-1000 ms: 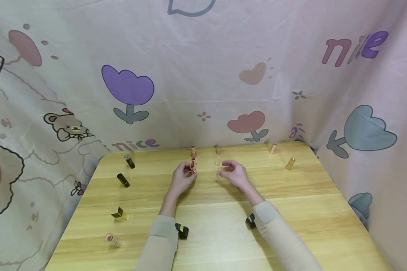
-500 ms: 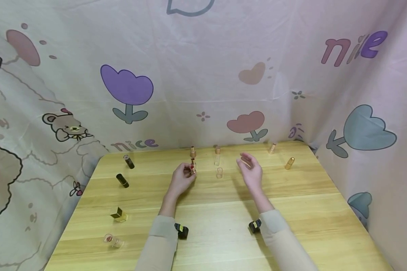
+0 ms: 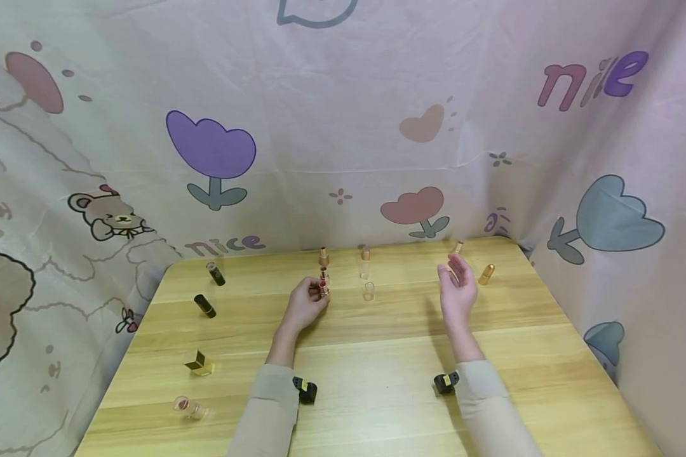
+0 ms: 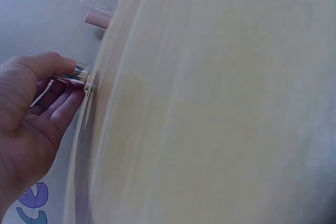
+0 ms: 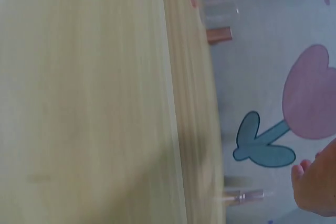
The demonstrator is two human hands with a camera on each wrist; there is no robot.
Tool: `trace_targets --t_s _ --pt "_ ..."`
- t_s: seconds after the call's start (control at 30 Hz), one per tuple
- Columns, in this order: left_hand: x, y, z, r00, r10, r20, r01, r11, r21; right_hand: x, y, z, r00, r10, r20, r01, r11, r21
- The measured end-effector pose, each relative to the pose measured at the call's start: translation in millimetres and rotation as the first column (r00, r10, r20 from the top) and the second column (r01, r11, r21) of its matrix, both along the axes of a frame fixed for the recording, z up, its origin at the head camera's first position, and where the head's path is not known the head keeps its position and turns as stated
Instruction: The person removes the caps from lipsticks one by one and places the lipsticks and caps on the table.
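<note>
In the head view my left hand (image 3: 305, 308) pinches a small lipstick (image 3: 323, 289) with a red tip at the back middle of the table. Its shiny metal base (image 4: 79, 76) shows between thumb and fingers in the left wrist view. Just behind it stands a rose-gold lipstick (image 3: 323, 257). To the right stands a clear cap (image 3: 368, 291), with nothing holding it. My right hand (image 3: 457, 293) is raised with loose fingers, holding nothing. It partly covers a slim pinkish lipstick tube (image 3: 459, 246) near the back right edge. In the right wrist view that hand (image 5: 317, 182) shows only partly.
A clear tube with a rose-gold top (image 3: 365, 263) stands behind the cap. A gold bullet-shaped lipstick (image 3: 487, 274) stands at the right. Down the left side are two dark lipsticks (image 3: 204, 305), a gold-and-black one (image 3: 198, 364) and a clear one (image 3: 190, 408). A printed curtain (image 3: 297, 127) borders the table.
My right hand has let go of the clear cap and moved right, to the pinkish tube at the back right. My left hand keeps its pinch on the lipstick and stays in place.
</note>
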State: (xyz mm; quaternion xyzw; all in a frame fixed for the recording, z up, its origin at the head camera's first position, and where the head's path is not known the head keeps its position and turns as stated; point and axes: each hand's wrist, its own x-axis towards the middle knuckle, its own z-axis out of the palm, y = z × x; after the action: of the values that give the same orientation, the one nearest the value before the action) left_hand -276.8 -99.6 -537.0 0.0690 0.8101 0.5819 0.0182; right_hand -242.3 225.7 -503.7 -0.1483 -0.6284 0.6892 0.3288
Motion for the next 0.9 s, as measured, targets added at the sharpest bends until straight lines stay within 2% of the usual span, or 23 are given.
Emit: trace_targets --t_s 0.3,0.7,0.9 --pt "0.6 -1.1 -1.7 1.0 -0.009 0.001 0.009 1.0 -0.008 4.5 24.3 2.5 0.995 -0.094 -0.026 0.092 0.995 -0.045" --pt "-0.1 -0.5 -2.1 0.999 -0.03 0.018 0.031 0.999 -0.033 6.6 54.8 1.4 0.987 -0.158 0.03 0.161 0.983 -0.094" --pt "-0.9 0.7 -2.2 0.999 -0.027 0.027 0.028 0.999 -0.042 4.6 71.5 -1.8 0.981 -0.169 0.094 0.178 0.978 -0.106"
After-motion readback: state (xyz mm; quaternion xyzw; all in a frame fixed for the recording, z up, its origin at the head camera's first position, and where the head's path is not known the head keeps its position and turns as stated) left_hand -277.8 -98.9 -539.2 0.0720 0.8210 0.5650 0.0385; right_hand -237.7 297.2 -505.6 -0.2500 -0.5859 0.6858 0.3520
